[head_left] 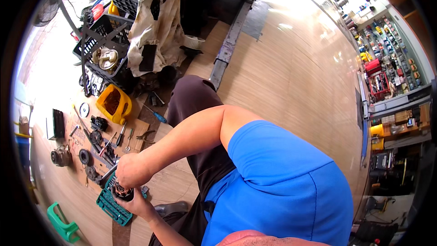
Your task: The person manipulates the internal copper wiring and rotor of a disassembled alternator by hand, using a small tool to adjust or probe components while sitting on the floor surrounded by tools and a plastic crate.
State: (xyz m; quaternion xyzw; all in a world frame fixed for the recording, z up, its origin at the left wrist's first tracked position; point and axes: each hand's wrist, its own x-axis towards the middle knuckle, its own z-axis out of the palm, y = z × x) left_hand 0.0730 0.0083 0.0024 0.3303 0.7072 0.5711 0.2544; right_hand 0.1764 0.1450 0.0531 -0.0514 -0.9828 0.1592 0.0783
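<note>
My left hand (135,203) is wrapped round a round dark motor part (123,192) with copper-coloured slots in its end, holding it from below. Right above it my right hand (131,170) is closed in a fist. A silver metal bar (109,172) sticks out from that fist; its other end is hidden, so its exact kind does not show. Beneath both hands an open teal tool case (111,210) lies on the floor, its fitted slots partly covered by the hands and the part.
Beyond the hands, a cardboard sheet (76,130) carries pliers (144,135), screwdrivers, a black ring (84,156) and several dark parts. A cut yellow jug (114,102) holds small rusty pieces. Black crates (102,41) stand behind it. A green stool (62,224) is at lower left.
</note>
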